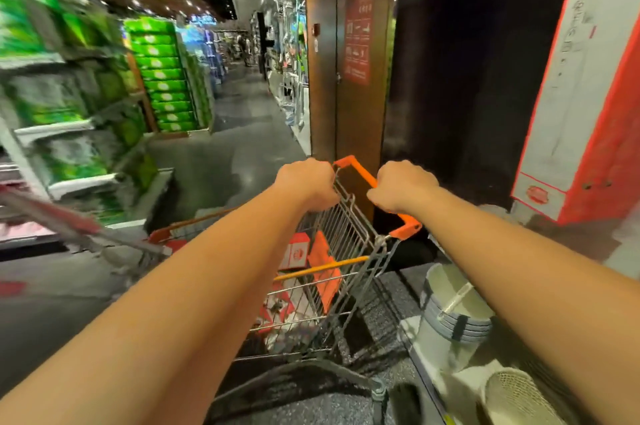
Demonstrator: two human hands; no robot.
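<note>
**A:** How is this push best done?

**B:** In the head view the cart (346,227) stands on the aisle floor right in front of the person, basket pointing left. A brown pillar (346,60) is just beyond its handle (358,171). I'd press evenly on both ends and swing it toward the open aisle, clear of the buckets (453,306) on the right.

**A:** And the fingers?

**B:** Both sets are clenched round the orange handle. The left hand (306,183) is near the far end and the right hand (403,187) nearer the close end, with bare bar between them. The knuckles face up and the fingertips are hidden underneath.

**A:** Any load?

**B:** A red-and-white box (294,253) lies inside.
</note>
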